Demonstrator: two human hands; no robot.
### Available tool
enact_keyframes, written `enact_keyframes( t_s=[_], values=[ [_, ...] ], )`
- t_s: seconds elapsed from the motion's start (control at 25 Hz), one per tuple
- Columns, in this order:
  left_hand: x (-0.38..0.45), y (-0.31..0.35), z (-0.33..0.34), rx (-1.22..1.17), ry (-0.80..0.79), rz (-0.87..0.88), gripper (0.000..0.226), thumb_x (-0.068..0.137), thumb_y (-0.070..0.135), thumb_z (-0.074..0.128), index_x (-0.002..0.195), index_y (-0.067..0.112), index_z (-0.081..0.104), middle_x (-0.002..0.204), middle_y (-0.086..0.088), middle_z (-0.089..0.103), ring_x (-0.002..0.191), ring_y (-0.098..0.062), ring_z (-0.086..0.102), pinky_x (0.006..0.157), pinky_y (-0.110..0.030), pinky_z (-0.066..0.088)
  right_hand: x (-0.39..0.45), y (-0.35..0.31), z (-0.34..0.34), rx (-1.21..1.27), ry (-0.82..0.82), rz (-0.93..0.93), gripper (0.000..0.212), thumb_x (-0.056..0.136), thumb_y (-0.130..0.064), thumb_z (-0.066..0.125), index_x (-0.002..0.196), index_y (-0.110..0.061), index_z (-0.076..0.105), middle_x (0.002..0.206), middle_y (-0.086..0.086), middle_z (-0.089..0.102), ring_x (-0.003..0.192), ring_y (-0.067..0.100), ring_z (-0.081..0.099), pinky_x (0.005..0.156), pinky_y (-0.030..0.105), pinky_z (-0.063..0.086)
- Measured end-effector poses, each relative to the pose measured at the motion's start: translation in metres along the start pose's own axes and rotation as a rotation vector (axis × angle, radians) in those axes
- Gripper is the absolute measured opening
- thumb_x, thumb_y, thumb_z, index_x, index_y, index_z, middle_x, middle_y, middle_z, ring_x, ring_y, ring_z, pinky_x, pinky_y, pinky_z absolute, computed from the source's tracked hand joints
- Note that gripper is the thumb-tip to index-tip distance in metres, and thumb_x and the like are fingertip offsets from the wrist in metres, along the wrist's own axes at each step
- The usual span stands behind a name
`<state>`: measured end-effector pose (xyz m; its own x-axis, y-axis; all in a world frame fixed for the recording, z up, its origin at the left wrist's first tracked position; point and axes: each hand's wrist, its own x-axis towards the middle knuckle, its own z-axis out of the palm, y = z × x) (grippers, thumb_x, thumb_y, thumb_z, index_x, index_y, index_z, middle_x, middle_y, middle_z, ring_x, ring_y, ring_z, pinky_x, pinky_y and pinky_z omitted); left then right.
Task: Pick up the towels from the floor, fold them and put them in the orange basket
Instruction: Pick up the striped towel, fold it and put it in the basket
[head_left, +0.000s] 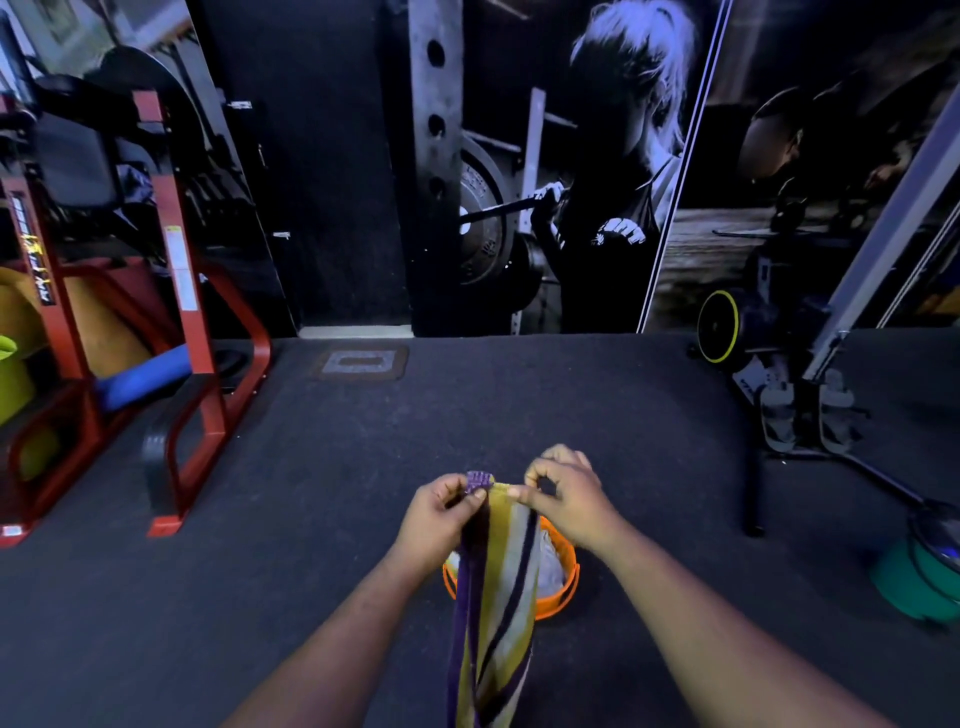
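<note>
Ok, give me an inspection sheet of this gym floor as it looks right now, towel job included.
Surface: dark speckled floor, a small mat lying by the far wall.
Job's things: striped towel held up by its top edge, hanging long in front of the orange basket; pale cloth already inside the basket.
Clutter: blue roller under the red rack; green bucket at right.
Grippers: left hand and right hand both pinch the towel's top corners.
Cables: nothing seen.
Surroundings: wall mural of a lifter, exercise bike at right, bottles by a stand.
</note>
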<state>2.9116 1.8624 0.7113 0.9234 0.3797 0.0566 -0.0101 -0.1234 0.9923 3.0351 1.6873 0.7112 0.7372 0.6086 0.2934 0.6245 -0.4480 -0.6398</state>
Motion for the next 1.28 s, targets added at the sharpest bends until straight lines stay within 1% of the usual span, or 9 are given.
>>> enact_keyframes(
  t_s=[0.24, 0.32, 0.4, 0.6, 0.68, 0.8, 1.0, 1.16, 1.28],
  values=[
    [0.014, 0.034, -0.011, -0.221, 0.003, -0.053, 0.016, 0.101, -0.001, 0.051, 0.100, 0.007, 0.066, 0.090, -0.004, 0.070, 0.082, -0.012, 0.063, 0.078, -0.021, 0.052, -0.009, -0.004, 0.002, 0.289, -0.170, -0.009, 0.030, 0.085, -0.050, 0.068, 0.100, -0.025, 0.062, 0.110, -0.004, 0.061, 0.108, 0.011, 0.057, 0.095, 0.032, 0.046],
    [0.015, 0.043, -0.010, -0.228, -0.059, -0.034, 0.016, 0.102, -0.001, 0.050, 0.099, 0.007, 0.064, 0.088, -0.005, 0.067, 0.079, -0.012, 0.062, 0.076, -0.023, 0.051, -0.009, -0.013, 0.003, 0.303, -0.198, -0.011, 0.061, 0.080, -0.049, 0.075, 0.133, -0.027, 0.056, 0.128, -0.009, 0.057, 0.122, 0.001, 0.053, 0.104, 0.022, 0.042],
    [0.015, 0.053, -0.007, -0.293, -0.103, -0.045, 0.011, 0.100, 0.001, 0.053, 0.097, 0.007, 0.063, 0.081, -0.004, 0.067, 0.072, -0.011, 0.063, 0.070, -0.022, 0.053, -0.008, -0.018, 0.006, 0.237, -0.185, -0.060, 0.076, 0.078, -0.050, 0.078, 0.145, -0.032, 0.048, 0.137, -0.011, 0.050, 0.130, 0.002, 0.047, 0.110, 0.017, 0.036],
    [0.016, 0.071, 0.001, -0.348, -0.131, -0.060, 0.012, 0.080, 0.012, 0.057, 0.088, 0.004, 0.061, 0.070, -0.007, 0.055, 0.062, -0.015, 0.053, 0.061, -0.032, 0.044, -0.001, -0.029, 0.009, 0.253, -0.130, -0.100, 0.041, 0.077, -0.054, 0.071, 0.104, -0.023, 0.070, 0.109, -0.012, 0.060, 0.109, 0.012, 0.056, 0.098, 0.027, 0.043],
    [0.014, 0.071, 0.003, -0.332, -0.039, -0.027, 0.006, 0.088, 0.008, 0.056, 0.085, 0.007, 0.062, 0.068, -0.001, 0.054, 0.061, -0.011, 0.050, 0.061, -0.030, 0.041, -0.005, -0.035, 0.009, 0.475, -0.137, -0.033, 0.022, 0.081, -0.037, 0.075, 0.080, -0.019, 0.063, 0.083, -0.009, 0.060, 0.081, 0.009, 0.056, 0.075, 0.033, 0.045],
    [0.020, 0.074, -0.004, -0.247, 0.127, 0.029, 0.021, 0.100, 0.003, 0.050, 0.087, 0.010, 0.064, 0.072, 0.003, 0.059, 0.065, -0.008, 0.051, 0.063, -0.025, 0.043, -0.011, -0.033, 0.003, 0.740, -0.143, 0.093, 0.028, 0.088, -0.023, 0.072, 0.070, -0.021, 0.051, 0.066, -0.007, 0.047, 0.062, 0.005, 0.042, 0.054, 0.024, 0.034],
    [0.034, 0.072, -0.024, -0.152, 0.272, 0.071, 0.017, 0.103, 0.010, 0.053, 0.095, 0.012, 0.068, 0.083, -0.002, 0.064, 0.081, -0.020, 0.056, 0.079, -0.037, 0.048, -0.008, -0.020, -0.019, 0.367, -0.498, 0.043, 0.034, 0.086, -0.030, 0.075, 0.074, -0.004, 0.058, 0.069, 0.000, 0.049, 0.065, 0.010, 0.044, 0.058, 0.030, 0.035],
    [0.049, 0.057, -0.044, -0.170, 0.358, 0.029, 0.013, 0.095, 0.027, 0.058, 0.095, 0.020, 0.069, 0.098, -0.026, 0.071, 0.095, -0.050, 0.066, 0.091, -0.057, 0.055, -0.018, -0.016, -0.028, -0.429, -0.633, -0.109, 0.038, 0.076, -0.055, 0.060, 0.080, -0.018, 0.065, 0.097, -0.002, 0.057, 0.103, 0.019, 0.052, 0.084, 0.035, 0.040],
    [0.053, 0.059, -0.056, -0.146, 0.485, 0.024, 0.016, 0.100, 0.016, 0.055, 0.090, 0.019, 0.067, 0.086, -0.008, 0.070, 0.080, -0.027, 0.065, 0.083, -0.042, 0.053, -0.026, 0.003, -0.038, -0.654, -0.644, 0.046, 0.042, 0.083, -0.058, 0.062, 0.108, -0.025, 0.069, 0.119, 0.000, 0.052, 0.121, 0.022, 0.043, 0.094, 0.040, 0.037]
  ],
)
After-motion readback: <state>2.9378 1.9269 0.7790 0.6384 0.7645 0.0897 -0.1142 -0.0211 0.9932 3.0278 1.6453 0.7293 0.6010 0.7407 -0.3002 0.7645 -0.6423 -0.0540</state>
